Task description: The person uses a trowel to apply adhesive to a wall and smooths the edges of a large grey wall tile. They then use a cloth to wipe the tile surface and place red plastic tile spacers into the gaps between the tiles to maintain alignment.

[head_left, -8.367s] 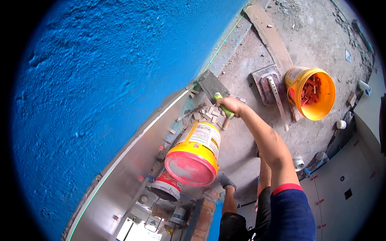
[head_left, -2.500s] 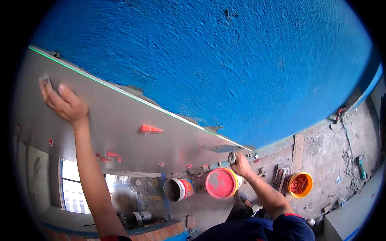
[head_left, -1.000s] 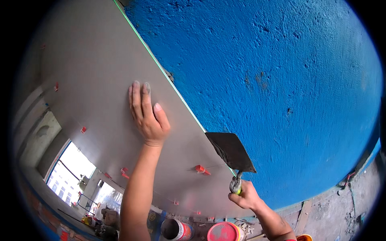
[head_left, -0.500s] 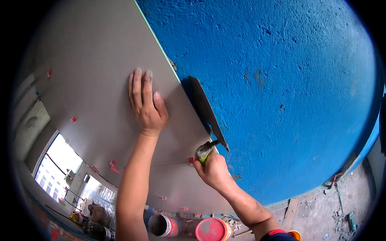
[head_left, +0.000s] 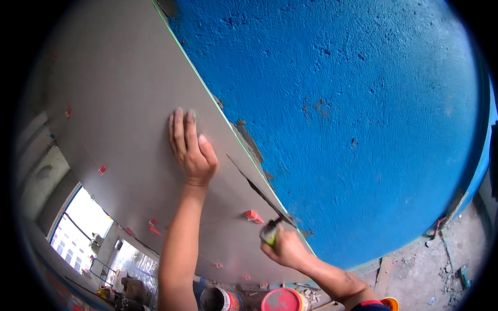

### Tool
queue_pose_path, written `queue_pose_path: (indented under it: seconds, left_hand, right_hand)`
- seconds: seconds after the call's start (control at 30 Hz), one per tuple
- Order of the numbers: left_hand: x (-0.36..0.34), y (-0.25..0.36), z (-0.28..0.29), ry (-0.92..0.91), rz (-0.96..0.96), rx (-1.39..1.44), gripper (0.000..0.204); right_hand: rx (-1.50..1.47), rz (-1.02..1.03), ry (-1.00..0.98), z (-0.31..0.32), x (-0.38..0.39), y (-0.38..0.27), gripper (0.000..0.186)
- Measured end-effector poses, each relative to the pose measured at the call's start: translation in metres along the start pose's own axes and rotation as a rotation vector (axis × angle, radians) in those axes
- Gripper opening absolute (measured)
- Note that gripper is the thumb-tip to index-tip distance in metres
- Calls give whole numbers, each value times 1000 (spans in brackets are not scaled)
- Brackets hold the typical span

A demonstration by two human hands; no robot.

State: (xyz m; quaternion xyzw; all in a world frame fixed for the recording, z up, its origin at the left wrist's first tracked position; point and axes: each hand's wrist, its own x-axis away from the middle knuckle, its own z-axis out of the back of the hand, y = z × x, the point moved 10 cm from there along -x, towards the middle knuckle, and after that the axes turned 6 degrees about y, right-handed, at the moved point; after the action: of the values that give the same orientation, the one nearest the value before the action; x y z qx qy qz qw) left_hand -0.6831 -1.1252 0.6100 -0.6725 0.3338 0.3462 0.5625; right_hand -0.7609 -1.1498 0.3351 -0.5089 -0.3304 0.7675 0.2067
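- panel (head_left: pixel 129 103) left of the wall (head_left: pixel 363 171), left hand (head_left: pixel 193 158) on it;
- trowel (head_left: pixel 270 201) in the right hand (head_left: pixel 288 250);
- lidded bucket (head_left: pixel 281 300) on the floor (head_left: pixel 415 274), right of the open bucket (head_left: pixel 234 300)

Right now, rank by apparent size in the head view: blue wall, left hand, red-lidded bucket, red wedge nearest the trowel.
Blue wall
Left hand
Red-lidded bucket (visible part; the picture's edge cuts it)
Red wedge

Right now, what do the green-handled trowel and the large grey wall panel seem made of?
Trowel blade: dull and dark, probably steel, being thin and straight; its handle perhaps plastic, from the bright colour. Panel: possibly ceramic or stone, smooth, satin, with soft sheen.
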Motion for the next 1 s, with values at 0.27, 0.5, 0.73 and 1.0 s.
queue_pose_path:
  seconds: [0.27,0.5,0.73,1.0]
  left_hand:
    - [-4,8,-5,-34,2,12,47]
    - [-7,3,2,-51,22,-5,48]
    - [-3,7,0,-54,54,1,48]
    - [-1,-2,-1,65,22,-18,47]
  right_hand:
    - [-212,-57,75,43,-56,3,28]
    - [-65,120,128,24,-55,-17,35]
    - [-105,119,109,66,-59,-63,43]
    - [-35,343,367,104,-177,-183,34]
